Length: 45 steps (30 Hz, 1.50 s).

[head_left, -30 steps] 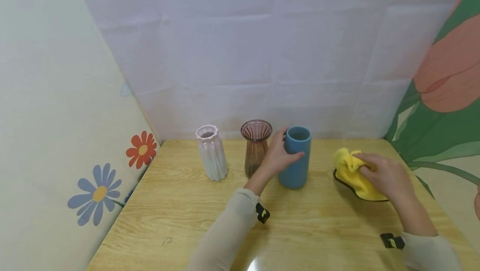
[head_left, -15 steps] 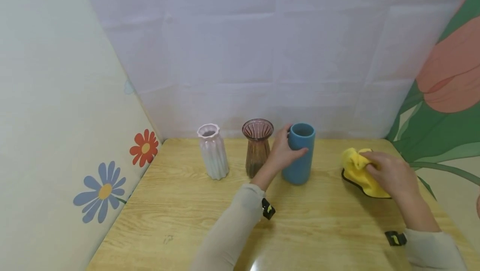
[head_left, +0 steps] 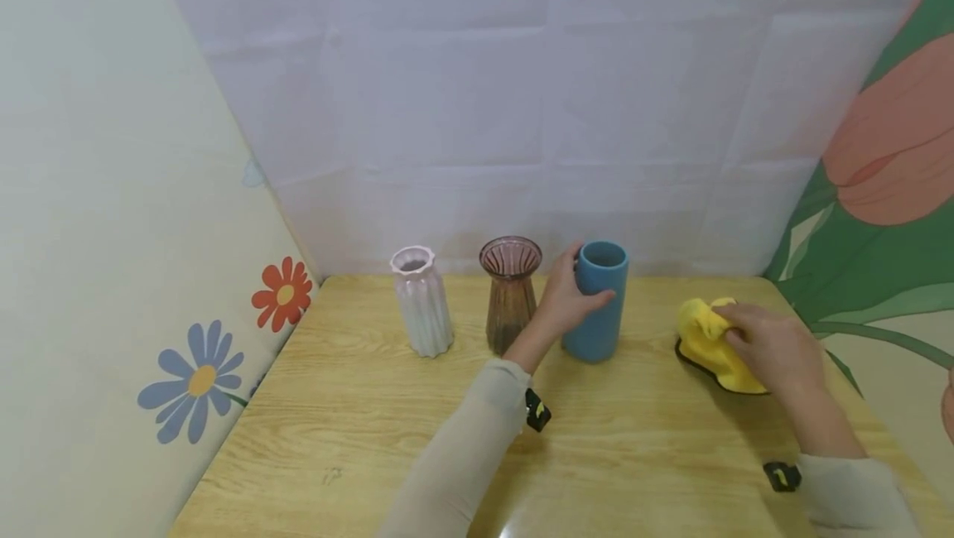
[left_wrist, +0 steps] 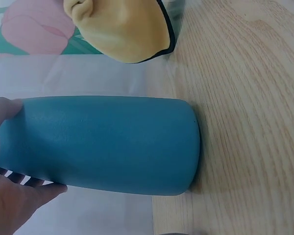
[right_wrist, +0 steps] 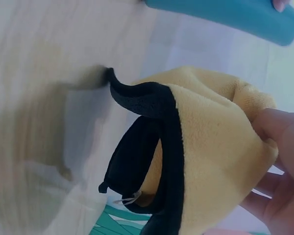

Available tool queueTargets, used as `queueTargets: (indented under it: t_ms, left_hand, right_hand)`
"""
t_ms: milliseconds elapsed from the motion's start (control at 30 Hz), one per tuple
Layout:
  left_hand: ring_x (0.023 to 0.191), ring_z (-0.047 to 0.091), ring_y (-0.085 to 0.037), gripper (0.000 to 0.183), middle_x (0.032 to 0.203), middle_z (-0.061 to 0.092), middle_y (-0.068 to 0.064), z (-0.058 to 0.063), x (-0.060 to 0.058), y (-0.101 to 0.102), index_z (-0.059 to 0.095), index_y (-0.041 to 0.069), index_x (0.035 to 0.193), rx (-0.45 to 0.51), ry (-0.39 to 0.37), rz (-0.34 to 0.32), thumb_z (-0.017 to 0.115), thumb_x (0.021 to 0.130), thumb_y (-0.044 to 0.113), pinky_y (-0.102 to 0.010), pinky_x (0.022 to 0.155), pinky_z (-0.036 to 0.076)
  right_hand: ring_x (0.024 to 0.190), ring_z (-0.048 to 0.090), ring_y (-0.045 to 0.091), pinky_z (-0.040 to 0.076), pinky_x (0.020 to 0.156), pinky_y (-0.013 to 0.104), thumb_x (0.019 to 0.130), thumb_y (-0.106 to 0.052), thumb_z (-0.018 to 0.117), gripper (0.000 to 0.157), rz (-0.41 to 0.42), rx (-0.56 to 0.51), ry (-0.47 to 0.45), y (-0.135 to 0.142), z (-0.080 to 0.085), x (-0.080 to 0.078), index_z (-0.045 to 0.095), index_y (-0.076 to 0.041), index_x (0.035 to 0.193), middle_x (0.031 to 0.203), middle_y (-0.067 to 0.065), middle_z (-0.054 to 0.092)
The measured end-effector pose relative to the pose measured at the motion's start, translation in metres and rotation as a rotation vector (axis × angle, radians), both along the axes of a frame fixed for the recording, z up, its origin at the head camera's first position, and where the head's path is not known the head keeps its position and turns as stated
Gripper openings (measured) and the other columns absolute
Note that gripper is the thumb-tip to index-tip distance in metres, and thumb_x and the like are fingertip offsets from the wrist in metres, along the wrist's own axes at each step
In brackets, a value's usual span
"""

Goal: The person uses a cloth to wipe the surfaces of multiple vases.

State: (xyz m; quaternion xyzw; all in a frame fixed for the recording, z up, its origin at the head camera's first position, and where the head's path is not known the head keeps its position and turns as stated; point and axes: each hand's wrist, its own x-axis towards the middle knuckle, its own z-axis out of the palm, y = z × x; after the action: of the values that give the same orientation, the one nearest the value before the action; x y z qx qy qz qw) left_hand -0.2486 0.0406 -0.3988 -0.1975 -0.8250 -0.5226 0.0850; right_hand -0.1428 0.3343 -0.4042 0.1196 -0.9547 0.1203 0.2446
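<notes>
My left hand (head_left: 562, 298) grips a tall blue vase (head_left: 602, 314) around its upper part, thumb across the near side. The vase stands upright, and in the left wrist view its base meets the wooden table. In my right hand (head_left: 778, 348) a yellow cloth (head_left: 711, 348) with a dark edge is pinched between thumb and fingers, its lower part hanging loose. The right wrist view shows the cloth (right_wrist: 210, 142) draped open below the fingertips, with its black trim (right_wrist: 171, 147) curling and a shadow on the table beneath.
A purple glass vase (head_left: 510, 298) stands just left of the left hand. Further left is a white ribbed vase (head_left: 425, 306) with a pinkish rim. Behind the wooden table (head_left: 358, 447) hangs a pale sheet, and painted walls flank it on both sides.
The blue vase, held by my left hand, has shifted slightly right and toward the back. My right hand and the cloth moved a little to the right, then slightly back.
</notes>
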Motion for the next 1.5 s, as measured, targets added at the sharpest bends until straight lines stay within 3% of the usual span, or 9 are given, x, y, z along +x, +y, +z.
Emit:
queueTargets:
  t_ms: [233, 433, 833, 1300, 1500]
  left_hand:
    - [0.132, 0.049, -0.026, 0.090, 0.145, 0.048, -0.011, 0.003, -0.001, 0.001, 0.034, 0.011, 0.155, -0.016, -0.012, 0.011, 0.086, 0.083, 0.025, -0.048, 0.109, 0.045]
    - [0.134, 0.049, -0.026, 0.090, 0.147, 0.046, -0.012, 0.003, -0.001, 0.001, 0.033, 0.013, 0.155, -0.024, -0.023, 0.012, 0.085, 0.083, 0.025, -0.047, 0.111, 0.044]
    - [0.134, 0.048, -0.026, 0.091, 0.148, 0.046, -0.011, 0.001, -0.001, -0.001, 0.031, 0.010, 0.156, -0.019, -0.019, -0.001, 0.085, 0.084, 0.028, -0.049, 0.110, 0.044]
    - [0.136, 0.047, -0.026, 0.091, 0.151, 0.044, -0.010, -0.002, 0.000, -0.002, 0.030, 0.015, 0.158, -0.026, -0.029, -0.005, 0.083, 0.086, 0.032, -0.050, 0.111, 0.044]
    - [0.138, 0.046, -0.027, 0.091, 0.153, 0.042, -0.010, -0.003, 0.000, -0.002, 0.028, 0.016, 0.158, -0.046, -0.033, 0.000, 0.082, 0.087, 0.034, -0.051, 0.111, 0.044]
  right_hand:
    - [0.101, 0.067, 0.048, 0.056, 0.069, 0.060, 0.084, -0.006, 0.078, 0.035, 0.039, 0.002, -0.034, -0.014, -0.012, 0.000, 0.073, -0.008, 0.119, 0.120, 0.025, 0.069]
    - [0.101, 0.067, 0.047, 0.057, 0.068, 0.058, 0.086, -0.008, 0.074, 0.033, 0.054, 0.004, -0.116, -0.023, -0.022, 0.001, 0.074, -0.009, 0.119, 0.121, 0.025, 0.069]
    - [0.094, 0.069, 0.042, 0.057, 0.066, 0.054, 0.086, -0.004, 0.074, 0.031, 0.071, 0.049, -0.218, -0.037, -0.039, 0.004, 0.075, -0.007, 0.117, 0.114, 0.022, 0.072]
    - [0.084, 0.070, 0.033, 0.054, 0.060, 0.046, 0.086, -0.006, 0.074, 0.028, 0.072, 0.068, -0.324, -0.048, -0.052, 0.002, 0.077, -0.011, 0.114, 0.106, 0.012, 0.075]
    - [0.080, 0.070, 0.028, 0.055, 0.061, 0.044, 0.086, -0.007, 0.075, 0.027, 0.080, 0.079, -0.307, -0.051, -0.061, 0.002, 0.077, -0.010, 0.112, 0.103, 0.008, 0.076]
